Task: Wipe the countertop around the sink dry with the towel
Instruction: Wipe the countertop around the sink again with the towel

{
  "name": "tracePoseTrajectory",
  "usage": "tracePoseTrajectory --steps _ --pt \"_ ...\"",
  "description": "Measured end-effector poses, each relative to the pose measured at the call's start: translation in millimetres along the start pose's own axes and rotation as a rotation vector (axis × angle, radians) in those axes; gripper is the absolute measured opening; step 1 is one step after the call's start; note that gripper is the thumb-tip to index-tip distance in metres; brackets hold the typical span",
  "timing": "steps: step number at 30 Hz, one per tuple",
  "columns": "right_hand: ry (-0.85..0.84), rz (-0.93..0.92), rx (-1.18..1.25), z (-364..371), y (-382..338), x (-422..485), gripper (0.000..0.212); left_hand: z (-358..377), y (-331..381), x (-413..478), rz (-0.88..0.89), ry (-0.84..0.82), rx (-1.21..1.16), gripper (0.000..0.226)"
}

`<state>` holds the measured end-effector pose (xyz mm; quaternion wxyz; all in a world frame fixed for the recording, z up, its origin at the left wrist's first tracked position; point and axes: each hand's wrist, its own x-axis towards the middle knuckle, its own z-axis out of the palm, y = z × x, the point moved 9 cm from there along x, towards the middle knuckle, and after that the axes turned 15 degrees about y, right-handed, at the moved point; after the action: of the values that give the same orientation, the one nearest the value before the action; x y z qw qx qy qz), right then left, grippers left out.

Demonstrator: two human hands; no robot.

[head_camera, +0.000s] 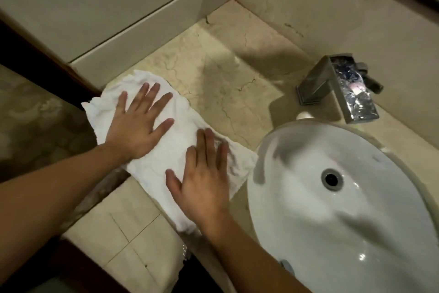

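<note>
Left hand: My left hand lies flat on the far end of the towel. The fingers are straight and spread wide. It presses down and grips nothing.
Right hand: My right hand lies flat on the near end of the towel. The fingers are straight and close together. It presses too, and holds nothing.
Where the towel is: It lies on the surface, to the left of the sink. One corner is just beside the sink rim. The near end reaches the front edge of the surface.
Risk one: I only press, so I think the towel could slip out from under my palms or bunch up if I push fast.
Risk two: The corner by the sink could drop into the bowl and get wet. Then it would not dry much.
Risk three: The near end could slide off the front edge and pull the rest down.
Risk four: The far part by the faucet may get missed, as the towel is well apart from it.
How the towel looks: It is white and long. It is full of wrinkles, and the edges look rough and crumpled.
</note>
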<state>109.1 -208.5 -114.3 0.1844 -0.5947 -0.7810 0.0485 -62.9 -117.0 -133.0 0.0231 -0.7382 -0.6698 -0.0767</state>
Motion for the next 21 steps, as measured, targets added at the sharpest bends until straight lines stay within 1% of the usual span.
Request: tracePoseTrajectory --steps 2,4,7,11,21 --pt "-0.052 -0.049 -0.027 9 -2 6 0.074 0 -4 6 0.031 -0.005 -0.006 0.071" --pt "-0.052 -0.053 -0.034 16 -9 12 0.077 0 -10 16 0.054 -0.009 -0.015 0.070" --pt "-0.003 0.003 0.000 23 -21 30 0.075 1 -20 41 0.108 0.001 -0.023 0.069" --pt "0.034 0.039 -0.048 31 -26 49 0.076 1 -28 67 0.166 0.015 -0.036 0.070" --pt "0.036 0.114 -0.092 27 -26 24 0.072 -1 -16 54 0.177 0.011 -0.059 0.071"
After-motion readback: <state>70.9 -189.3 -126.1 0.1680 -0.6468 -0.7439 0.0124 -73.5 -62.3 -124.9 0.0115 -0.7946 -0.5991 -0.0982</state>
